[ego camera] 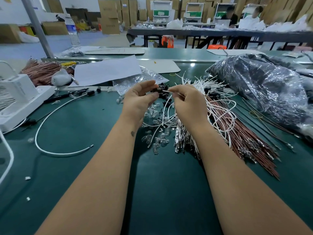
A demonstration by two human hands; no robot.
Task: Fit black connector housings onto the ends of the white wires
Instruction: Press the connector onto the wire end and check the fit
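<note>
While both forearms reach out over the green table, the left hand pinches a small black connector housing between thumb and fingertips, and the right hand pinches the end of a white wire, its tip held right against the housing's opening. Whether the tip is already inside cannot be told. That wire droops from the right hand and curves down between the two wrists.

Using the housing as the landmark: just behind and below it lies a loose heap of more black housings. To its right, beyond the right hand, a bundle of white wires fans out, touching a sheaf of reddish-brown wires nearer the viewer. Below it, toward the viewer, small clear glass bulbs are scattered. Far to its right sits a large plastic bag of dark parts. To its left lie a long curved white cable and a white appliance; behind and left, a sheet of white paper.
</note>
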